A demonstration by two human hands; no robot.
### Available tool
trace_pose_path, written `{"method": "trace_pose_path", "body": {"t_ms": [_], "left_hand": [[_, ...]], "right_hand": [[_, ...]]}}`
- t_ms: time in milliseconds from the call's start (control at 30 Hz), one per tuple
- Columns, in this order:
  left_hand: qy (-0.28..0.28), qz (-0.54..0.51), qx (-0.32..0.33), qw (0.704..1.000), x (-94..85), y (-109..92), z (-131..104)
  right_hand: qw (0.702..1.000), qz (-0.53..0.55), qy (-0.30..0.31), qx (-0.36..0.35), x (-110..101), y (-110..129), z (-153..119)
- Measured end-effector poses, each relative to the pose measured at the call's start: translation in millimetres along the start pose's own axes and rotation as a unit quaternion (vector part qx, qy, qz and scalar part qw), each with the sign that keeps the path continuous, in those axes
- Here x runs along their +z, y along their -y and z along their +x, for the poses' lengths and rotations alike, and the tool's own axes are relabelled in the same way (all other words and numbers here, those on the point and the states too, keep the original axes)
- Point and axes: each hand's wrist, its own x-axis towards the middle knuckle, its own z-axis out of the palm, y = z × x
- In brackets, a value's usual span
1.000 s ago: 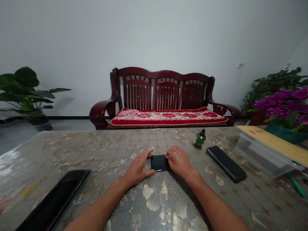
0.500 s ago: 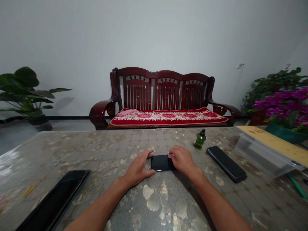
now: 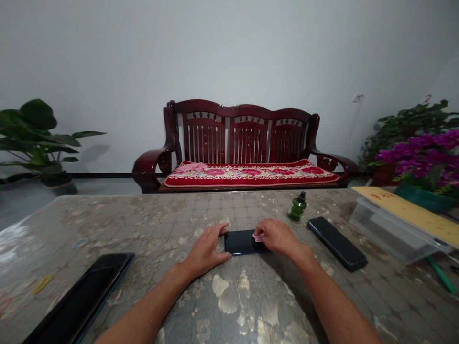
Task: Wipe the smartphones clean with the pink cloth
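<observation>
A dark smartphone [image 3: 239,242] lies flat on the table, its glossy black face up. Thumb and fingers of my left hand [image 3: 207,248] grip its left end at the top and bottom edges. My right hand [image 3: 278,235] pinches a small pink cloth [image 3: 257,237] against the right half of the screen. That hand covers the phone's right end. Beyond it, to the right, stands a small green bottle [image 3: 297,208] with a black cap.
A black case [image 3: 337,242] lies right of my right hand, near a clear plastic box [image 3: 387,234] with a yellow board [image 3: 412,212] on top. A tablet-like black device [image 3: 82,296] and a yellow clip-like item [image 3: 42,284] lie at left. A wooden bench [image 3: 247,138] stands behind the table [image 3: 201,306].
My right hand has slid slightly to the right across the phone's screen with the pink cloth, baring more of the screen. My left hand stays on the phone's left end.
</observation>
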Motion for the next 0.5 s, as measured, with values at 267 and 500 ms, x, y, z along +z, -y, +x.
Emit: {"method": "trace_pose_path", "body": {"t_ms": [267,500], "left_hand": [[-0.002,0.007,-0.001,1.0,-0.7,-1.4,0.4],[0.002,0.012,-0.001,1.0,-1.9,-3.3,0.9]], "right_hand": [[1.0,-0.019,-0.014,0.006,0.0,-0.7,0.7],[0.995,-0.021,0.089,0.029,-18.9,-1.2,-8.3]]}}
